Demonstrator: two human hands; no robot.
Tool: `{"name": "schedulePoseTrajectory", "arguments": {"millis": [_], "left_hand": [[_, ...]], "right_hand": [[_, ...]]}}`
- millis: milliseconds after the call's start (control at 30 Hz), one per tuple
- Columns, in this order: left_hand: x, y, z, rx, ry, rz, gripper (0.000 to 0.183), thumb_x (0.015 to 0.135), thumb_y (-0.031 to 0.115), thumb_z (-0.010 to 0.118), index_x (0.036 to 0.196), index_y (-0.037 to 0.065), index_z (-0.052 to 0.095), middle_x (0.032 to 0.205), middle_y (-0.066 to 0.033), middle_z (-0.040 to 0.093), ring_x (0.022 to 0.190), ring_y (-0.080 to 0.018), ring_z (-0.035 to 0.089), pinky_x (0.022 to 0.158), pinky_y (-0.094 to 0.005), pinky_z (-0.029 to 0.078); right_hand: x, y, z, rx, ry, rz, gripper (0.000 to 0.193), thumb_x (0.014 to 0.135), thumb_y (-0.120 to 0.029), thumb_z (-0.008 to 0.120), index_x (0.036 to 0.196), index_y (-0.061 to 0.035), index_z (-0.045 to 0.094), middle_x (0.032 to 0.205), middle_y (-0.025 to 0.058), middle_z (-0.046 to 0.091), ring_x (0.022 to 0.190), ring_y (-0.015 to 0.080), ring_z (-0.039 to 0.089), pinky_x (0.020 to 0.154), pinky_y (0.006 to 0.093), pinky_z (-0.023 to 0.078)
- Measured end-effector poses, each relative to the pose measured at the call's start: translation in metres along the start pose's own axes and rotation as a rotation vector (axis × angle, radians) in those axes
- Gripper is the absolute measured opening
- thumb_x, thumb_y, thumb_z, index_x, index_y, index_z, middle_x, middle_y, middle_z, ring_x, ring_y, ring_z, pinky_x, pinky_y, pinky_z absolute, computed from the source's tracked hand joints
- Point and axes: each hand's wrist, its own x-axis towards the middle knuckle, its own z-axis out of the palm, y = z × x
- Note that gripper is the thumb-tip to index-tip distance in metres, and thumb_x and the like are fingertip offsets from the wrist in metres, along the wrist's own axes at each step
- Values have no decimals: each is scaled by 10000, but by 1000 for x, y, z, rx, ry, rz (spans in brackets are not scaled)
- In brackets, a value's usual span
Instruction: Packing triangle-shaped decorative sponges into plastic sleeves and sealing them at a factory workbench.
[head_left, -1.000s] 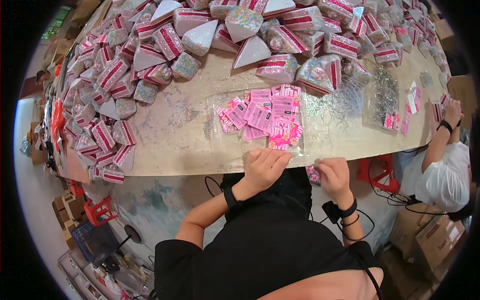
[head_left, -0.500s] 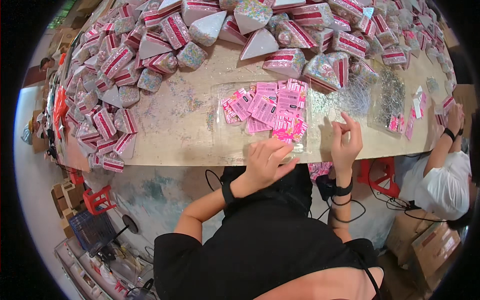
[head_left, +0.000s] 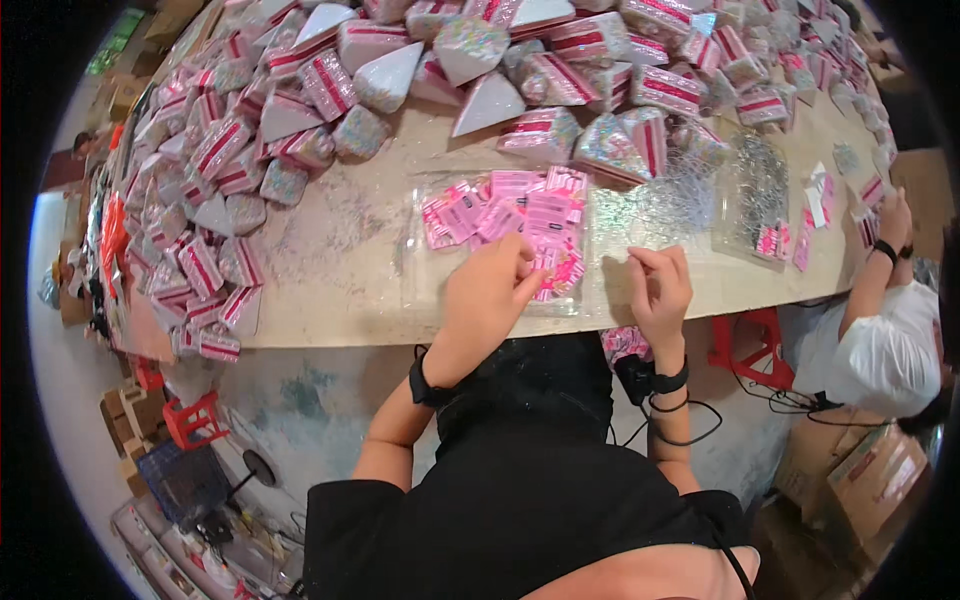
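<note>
Pink printed cards [head_left: 462,215] lie in a loose heap inside a shallow clear plastic tray [head_left: 420,285] near the table's front edge. Over the near side of that heap is my left hand [head_left: 485,290], its fingers bent down at the cards and its thumb apart from them. No card shows between its fingers. Right of the tray, my right hand [head_left: 660,295] hovers above the tabletop with thumb and fingertips pinched together. Whatever it pinches is too small to make out. Beyond it lies a tangle of thin clear strands [head_left: 690,185].
Bagged toy cake slices [head_left: 330,85] pile along the far and left sides of the table [head_left: 330,270]. A second clear tray [head_left: 750,195] with dark strands and pink cards stands to the right. A co-worker [head_left: 860,330] works at far right. Red stools [head_left: 750,345] stand below.
My left hand has moved forward and left, from the tray's near edge onto the cards. My right hand stays right of the tray, its fingertips now closer together. The view has shifted slightly.
</note>
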Motion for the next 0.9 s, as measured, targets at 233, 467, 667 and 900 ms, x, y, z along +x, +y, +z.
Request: {"name": "schedulePoseTrajectory", "arguments": {"millis": [233,467,667,900], "left_hand": [[-1,17,6,147,104,107,482,819,166,745,1182,-31,497,1070,-217,532,937,-334,575,782,-393,490],[-11,19,7,-7,147,57,414,829,4,662,1198,-33,480,1055,-213,495,886,-348,553,784,-422,467],[-14,10,-8,-27,434,126,338,819,-30,637,1138,-21,524,971,-171,525,788,-311,554,716,-395,465],[-16,33,-49,174,34,558,263,756,-19,697,1003,51,639,938,-87,611,725,-241,597,645,-361,483]], "right_hand": [[10,4,-4,81,-38,48,135,829,53,677,950,-6,669,794,78,545,693,179,537,610,273,433],[9,3,-2,-1,-131,-3,171,815,53,694,972,-3,661,793,86,549,687,196,544,612,284,444],[7,0,-2,48,-52,39,171,799,54,705,957,-6,678,846,99,581,734,206,568,638,284,460],[36,-75,-48,132,-277,-123,156,724,25,731,854,-59,713,1168,147,654,1099,328,575,865,382,487]]}}
